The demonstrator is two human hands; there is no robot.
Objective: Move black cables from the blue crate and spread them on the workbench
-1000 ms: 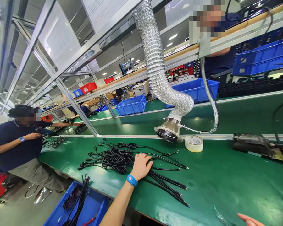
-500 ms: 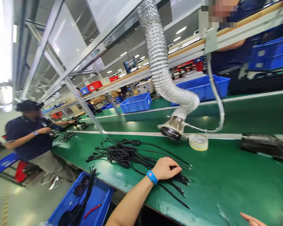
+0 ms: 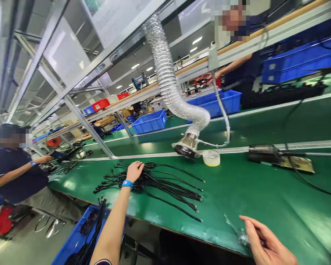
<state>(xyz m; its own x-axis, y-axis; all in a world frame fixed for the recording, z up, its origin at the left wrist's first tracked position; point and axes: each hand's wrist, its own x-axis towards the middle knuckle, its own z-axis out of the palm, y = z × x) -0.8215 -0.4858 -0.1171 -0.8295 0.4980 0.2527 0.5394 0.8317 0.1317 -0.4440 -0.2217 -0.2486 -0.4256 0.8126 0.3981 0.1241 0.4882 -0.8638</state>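
A bundle of black cables (image 3: 171, 187) lies on the green bench, with coils at the left and bare wire tips fanning to the right. My left hand (image 3: 135, 171), with a blue band at the wrist, is over the coiled part and touches it. Its thumb and forefinger are a little apart; the other fingertips are hidden. At the lower right is my right hand (image 3: 267, 239), its forefinger stretched out and the thumb beside it, the rest of its fingers tucked from sight. Crumpled clear plastic (image 3: 243, 237) lies just left of this hand.
A roll of tape (image 3: 211, 158) sits by the fume hood (image 3: 186, 145) on its silver duct (image 3: 165, 66). A dark tool (image 3: 264, 154) with a cord lies at right. Below the bench edge stands a blue bin (image 3: 71, 239) with black cables. Co-workers are at left (image 3: 13, 173) and across the bench.
My left hand has moved left from the cables' wire ends to their coils. The right hand has come further into view. The view has shifted right.
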